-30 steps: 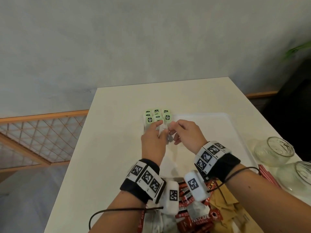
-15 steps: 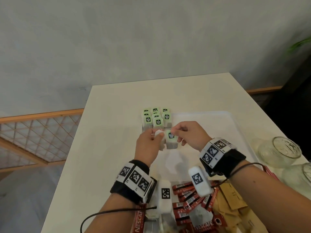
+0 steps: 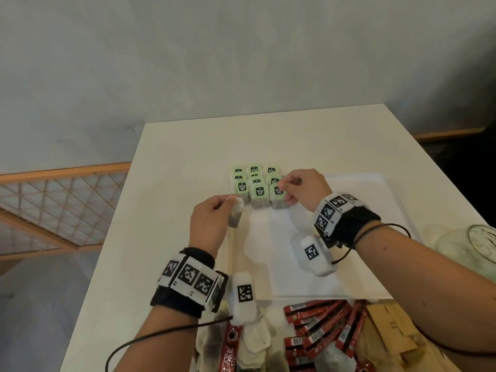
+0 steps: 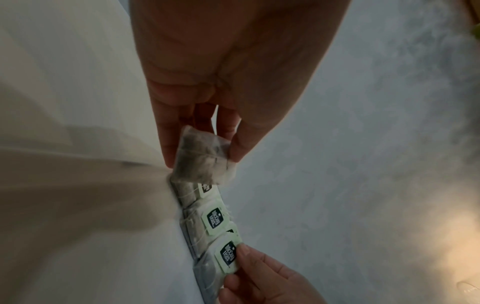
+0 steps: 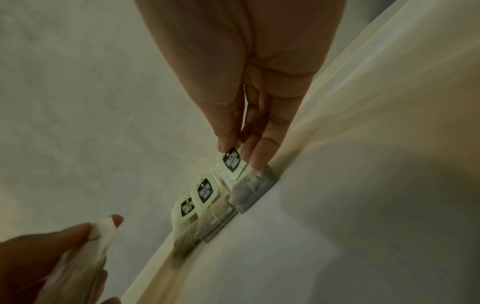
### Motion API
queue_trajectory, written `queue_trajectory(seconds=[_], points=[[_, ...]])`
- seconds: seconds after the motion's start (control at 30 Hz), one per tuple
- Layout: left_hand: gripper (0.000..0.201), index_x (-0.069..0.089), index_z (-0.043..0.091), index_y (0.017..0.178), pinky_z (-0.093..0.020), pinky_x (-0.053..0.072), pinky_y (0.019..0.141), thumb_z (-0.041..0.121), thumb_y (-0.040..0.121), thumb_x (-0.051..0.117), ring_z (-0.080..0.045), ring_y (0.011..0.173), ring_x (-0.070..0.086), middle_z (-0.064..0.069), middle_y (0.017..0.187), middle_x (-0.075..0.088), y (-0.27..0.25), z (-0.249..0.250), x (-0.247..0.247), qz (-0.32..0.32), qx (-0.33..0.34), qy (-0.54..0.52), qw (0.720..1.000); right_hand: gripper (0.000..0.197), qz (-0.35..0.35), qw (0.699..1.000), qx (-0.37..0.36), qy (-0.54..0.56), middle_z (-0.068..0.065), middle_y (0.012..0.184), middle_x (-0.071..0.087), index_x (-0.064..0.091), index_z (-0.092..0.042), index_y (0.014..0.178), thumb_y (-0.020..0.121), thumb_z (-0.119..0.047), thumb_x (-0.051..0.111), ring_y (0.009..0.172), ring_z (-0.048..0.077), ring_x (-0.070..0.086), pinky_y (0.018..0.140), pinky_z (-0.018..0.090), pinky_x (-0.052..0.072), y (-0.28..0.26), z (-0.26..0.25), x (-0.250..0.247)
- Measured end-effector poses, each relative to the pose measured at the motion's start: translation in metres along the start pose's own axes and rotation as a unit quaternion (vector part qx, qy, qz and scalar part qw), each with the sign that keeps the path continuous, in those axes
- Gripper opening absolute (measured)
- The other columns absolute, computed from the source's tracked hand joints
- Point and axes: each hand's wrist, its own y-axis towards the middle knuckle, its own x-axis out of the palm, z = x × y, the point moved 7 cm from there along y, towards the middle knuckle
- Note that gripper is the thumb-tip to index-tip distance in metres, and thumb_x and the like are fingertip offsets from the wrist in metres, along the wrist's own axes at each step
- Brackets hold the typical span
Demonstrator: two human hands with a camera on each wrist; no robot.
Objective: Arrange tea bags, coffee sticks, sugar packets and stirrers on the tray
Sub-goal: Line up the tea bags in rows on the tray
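A white tray (image 3: 349,285) lies on the table with several green-tagged tea bags (image 3: 256,181) in rows at its far left corner. My right hand (image 3: 284,187) pinches the green tag (image 5: 232,162) of the nearest right tea bag (image 5: 253,188), which lies in the front row. My left hand (image 3: 228,204) holds another tea bag (image 4: 205,162) between thumb and fingers, just left of the rows above the tray's left rim. Red coffee sticks (image 3: 319,326), loose tea bags (image 3: 255,342) and brown sugar packets (image 3: 394,326) lie in a pile near me.
Two glass jars (image 3: 480,242) stand at the table's right edge. A wooden lattice railing (image 3: 53,200) runs beyond the table's left side. A grey wall stands behind the table. Cables hang from both wrist bands.
My right hand carried a tea bag forward and set it at the right end of the front row. My left hand drew apart to the left with its own tea bag.
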Motion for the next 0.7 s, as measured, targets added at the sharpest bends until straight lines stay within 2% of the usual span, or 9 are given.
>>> queue_trajectory(seconds=[0.1,0.17,0.23,0.3,0.37,0.5,0.6,0.63,0.7], points=[[0.018,0.078,0.021,0.097,-0.028,0.052,0.086,0.022,0.092,0.060,-0.011,0.099,0.066,0.009,0.098,0.075,0.000,-0.001,0.000,0.002,0.001,-0.009,1.000,0.011,0.002,1.000,-0.001,0.009,0.010,0.072,0.069,0.071,-0.004,0.095,0.089,-0.012,0.068,0.060,0.022,0.067,0.058,0.021,0.058,0.001,-0.002,0.003],[0.017,0.078,0.021,0.097,-0.032,0.054,0.087,0.022,0.092,0.061,-0.014,0.098,0.068,0.007,0.096,0.075,0.000,-0.001,0.000,0.000,-0.001,-0.014,1.000,0.013,0.008,1.000,0.000,0.018,0.010,0.077,0.069,0.070,-0.004,0.098,0.088,-0.012,0.070,0.059,0.019,0.065,0.056,0.021,0.057,0.001,-0.003,0.002],[0.014,0.077,0.021,0.097,-0.041,0.057,0.089,0.021,0.091,0.064,-0.022,0.095,0.070,0.002,0.093,0.076,-0.002,0.000,0.000,-0.004,0.001,-0.029,1.000,0.019,0.031,0.999,-0.007,0.021,0.006,0.087,0.067,0.068,-0.010,0.101,0.085,-0.018,0.073,0.063,0.017,0.065,0.056,0.023,0.056,-0.001,-0.004,-0.003],[0.011,0.075,0.022,0.096,-0.045,0.058,0.087,0.018,0.090,0.066,-0.028,0.093,0.070,-0.006,0.093,0.075,-0.005,0.006,0.001,-0.005,0.010,-0.040,0.999,0.023,0.047,0.998,-0.028,0.010,0.000,0.092,0.066,0.067,-0.018,0.101,0.083,-0.028,0.075,0.070,0.016,0.064,0.060,0.026,0.053,-0.010,-0.013,-0.006],[0.013,0.071,0.023,0.098,-0.043,0.059,0.085,0.014,0.089,0.069,-0.024,0.084,0.069,-0.010,0.089,0.073,-0.009,0.015,0.005,-0.012,0.029,-0.050,0.998,0.019,0.010,0.999,-0.034,0.040,-0.001,0.090,0.067,0.069,-0.020,0.098,0.083,-0.031,0.074,0.068,0.013,0.061,0.058,0.025,0.049,-0.023,-0.024,0.002],[0.023,0.066,0.024,0.102,-0.037,0.059,0.080,0.017,0.083,0.076,-0.016,0.073,0.066,-0.006,0.078,0.074,-0.019,0.032,0.015,-0.022,0.068,-0.051,0.996,0.011,-0.112,0.989,-0.017,0.095,0.004,0.074,0.063,0.069,-0.010,0.093,0.090,-0.020,0.068,0.062,0.013,0.059,0.057,0.025,0.051,-0.053,-0.037,0.028],[0.013,0.067,0.025,0.091,-0.022,0.052,0.074,0.025,0.083,0.076,-0.012,0.078,0.065,0.005,0.085,0.071,-0.027,0.044,0.015,0.017,0.108,0.029,0.994,0.011,-0.094,0.989,-0.012,0.116,0.007,0.070,0.063,0.063,-0.011,0.079,0.090,-0.012,0.067,0.061,0.017,0.061,0.062,0.033,0.055,-0.060,-0.037,0.026],[0.011,0.067,0.027,0.088,-0.020,0.049,0.072,0.030,0.083,0.076,-0.011,0.080,0.063,0.008,0.090,0.067,-0.031,0.048,0.016,0.025,0.125,0.071,0.989,0.012,-0.075,0.990,-0.007,0.116,0.008,0.069,0.065,0.063,-0.012,0.078,0.088,-0.011,0.068,0.061,0.018,0.062,0.065,0.036,0.057,-0.060,-0.036,0.022],[0.014,0.065,0.031,0.087,-0.025,0.049,0.073,0.038,0.081,0.075,-0.008,0.081,0.060,0.010,0.096,0.061,-0.041,0.052,0.024,0.013,0.141,0.148,0.979,0.011,-0.047,0.993,-0.009,0.107,0.013,0.070,0.070,0.065,-0.010,0.076,0.086,-0.012,0.070,0.061,0.022,0.066,0.071,0.042,0.060,-0.063,-0.036,0.017]])
